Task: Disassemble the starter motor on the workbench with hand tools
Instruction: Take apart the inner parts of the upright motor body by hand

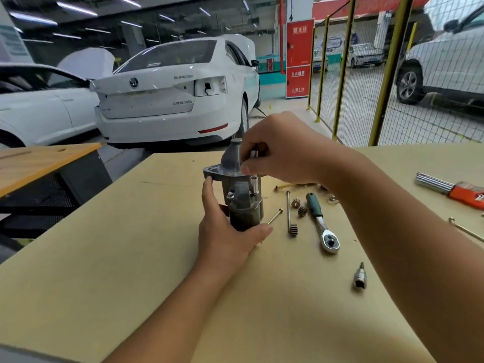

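The grey starter motor (239,195) stands upright on the tan workbench (104,258), nose cone up. My left hand (225,231) grips its dark lower body from the left and front. My right hand (280,150) is above the motor's right side and pinches a slim silver socket tool (254,155) that stands vertically over the flange; its lower part (254,183) shows beside the solenoid.
Right of the motor lie two long through bolts (288,208), three small pinion gears (293,229), a green-handled ratchet (320,221), a loose bit socket (360,277) and an orange-held hex key set (450,188). Another long bolt (466,229) lies at far right. White cars and a mesh fence stand beyond.
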The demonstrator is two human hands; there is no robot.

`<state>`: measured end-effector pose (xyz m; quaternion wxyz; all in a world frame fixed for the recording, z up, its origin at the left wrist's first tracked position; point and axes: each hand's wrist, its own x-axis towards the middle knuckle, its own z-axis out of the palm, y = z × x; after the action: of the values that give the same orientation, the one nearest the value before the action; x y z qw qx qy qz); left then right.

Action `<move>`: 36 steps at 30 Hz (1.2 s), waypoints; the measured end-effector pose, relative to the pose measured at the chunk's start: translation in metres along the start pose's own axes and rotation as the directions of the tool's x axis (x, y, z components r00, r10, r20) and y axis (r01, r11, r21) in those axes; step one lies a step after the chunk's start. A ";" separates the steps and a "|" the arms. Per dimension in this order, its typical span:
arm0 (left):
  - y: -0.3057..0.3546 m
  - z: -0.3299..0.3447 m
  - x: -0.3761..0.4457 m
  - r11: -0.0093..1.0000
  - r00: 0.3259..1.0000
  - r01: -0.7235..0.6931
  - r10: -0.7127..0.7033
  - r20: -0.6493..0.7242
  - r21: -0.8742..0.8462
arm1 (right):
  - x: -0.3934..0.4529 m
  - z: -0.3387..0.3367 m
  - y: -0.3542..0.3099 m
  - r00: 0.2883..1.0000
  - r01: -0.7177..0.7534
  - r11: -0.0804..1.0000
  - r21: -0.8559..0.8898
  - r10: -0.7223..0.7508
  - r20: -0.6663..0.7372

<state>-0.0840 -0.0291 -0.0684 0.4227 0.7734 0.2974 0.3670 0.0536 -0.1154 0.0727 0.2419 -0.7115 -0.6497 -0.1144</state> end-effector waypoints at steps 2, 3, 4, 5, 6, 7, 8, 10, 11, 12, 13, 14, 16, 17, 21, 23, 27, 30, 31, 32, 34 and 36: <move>-0.003 0.002 0.009 1.000 1.000 0.001 -0.001 0.014 -0.004 | 0.007 0.004 0.004 1.000 0.004 1.000 0.026 -0.003 -0.026; -0.005 0.002 0.013 1.000 1.000 0.006 -0.006 0.018 -0.006 | 0.011 0.007 0.006 0.999 -0.003 0.998 0.058 0.006 -0.043; -0.008 0.003 0.017 1.000 1.000 0.008 -0.008 0.017 -0.006 | 0.013 0.010 0.008 0.998 -0.012 0.995 0.103 0.019 -0.059; -0.011 0.004 0.021 1.000 1.000 0.004 -0.004 0.013 -0.004 | 0.016 0.013 0.012 0.997 -0.019 0.987 0.160 0.031 -0.071; -0.013 0.005 0.024 1.000 1.000 -0.007 0.007 0.011 0.003 | 0.017 0.016 0.016 0.996 -0.025 0.972 0.234 0.043 -0.072; -0.014 0.005 0.025 1.000 1.000 -0.016 0.016 0.010 0.020 | 0.018 0.019 0.020 0.996 -0.034 0.946 0.322 0.057 -0.062; -0.015 0.005 0.026 0.999 1.000 -0.024 0.024 0.013 0.042 | 0.018 0.022 0.024 0.996 -0.042 0.912 0.409 0.069 -0.051; -0.014 0.002 0.024 0.998 1.000 -0.006 0.005 0.023 0.060 | 0.017 0.026 0.031 0.996 -0.047 0.829 0.557 0.081 -0.036; -0.012 -0.001 0.024 0.998 1.000 0.014 -0.014 0.006 0.064 | 0.016 0.027 0.035 0.996 -0.048 0.791 0.610 0.082 -0.027; -0.010 -0.006 0.023 0.998 0.999 0.009 -0.007 -0.046 0.057 | 0.016 0.027 0.038 0.997 -0.052 0.756 0.652 0.077 -0.010; -0.006 -0.012 0.024 0.999 0.991 -0.044 0.046 -0.128 0.023 | 0.015 0.027 0.040 0.998 -0.058 0.721 0.691 0.066 0.015; 0.001 -0.020 0.028 0.989 0.966 -0.149 0.140 -0.216 -0.026 | 0.014 0.026 0.042 0.998 -0.067 0.686 0.725 0.052 0.043; 0.022 -0.039 0.051 0.935 0.916 -0.339 0.304 -0.263 -0.101 | 0.012 0.022 0.044 0.998 -0.066 0.638 0.767 0.026 0.064; 0.034 -0.047 0.068 0.915 0.924 -0.368 0.340 -0.176 -0.164 | 0.012 0.021 0.044 0.999 -0.048 0.633 0.773 0.026 0.041; 0.075 -0.055 0.130 0.903 0.840 -0.257 0.384 0.384 -0.344 | 0.012 0.025 0.041 0.991 0.020 0.686 0.727 0.083 -0.105; 0.079 -0.056 0.147 0.883 0.750 -0.290 0.449 0.486 -0.368 | 0.011 0.023 0.041 0.989 0.065 0.728 0.682 0.045 -0.142; 0.073 -0.060 0.158 0.889 0.592 -0.154 0.433 0.680 -0.432 | 0.011 0.013 0.047 0.993 0.051 0.752 0.657 0.030 -0.112; 0.072 -0.050 0.156 0.924 0.542 -0.221 0.382 0.748 -0.312 | 0.009 0.008 0.049 0.998 0.036 0.748 0.663 0.011 -0.066; 0.075 -0.046 0.154 0.919 0.546 -0.279 0.390 0.741 -0.278 | 0.008 0.006 0.048 0.999 0.031 0.755 0.655 0.005 -0.054; 0.080 -0.044 0.152 0.911 0.557 -0.324 0.403 0.726 -0.257 | 0.007 0.005 0.047 0.999 0.031 0.767 0.641 0.003 -0.053; 0.087 -0.042 0.150 0.900 0.583 -0.372 0.418 0.696 -0.229 | 0.007 0.005 0.042 0.991 0.070 0.795 0.603 0.013 -0.132; 0.091 -0.044 0.146 0.888 0.610 -0.421 0.427 0.668 -0.183 | 0.007 0.008 0.034 0.960 0.083 0.851 0.518 0.071 -0.270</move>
<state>-0.0254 0.0596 0.0732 0.4062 0.8996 -0.0751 0.1415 0.0867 -0.1070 0.0627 0.5153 -0.5932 -0.6177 -0.0327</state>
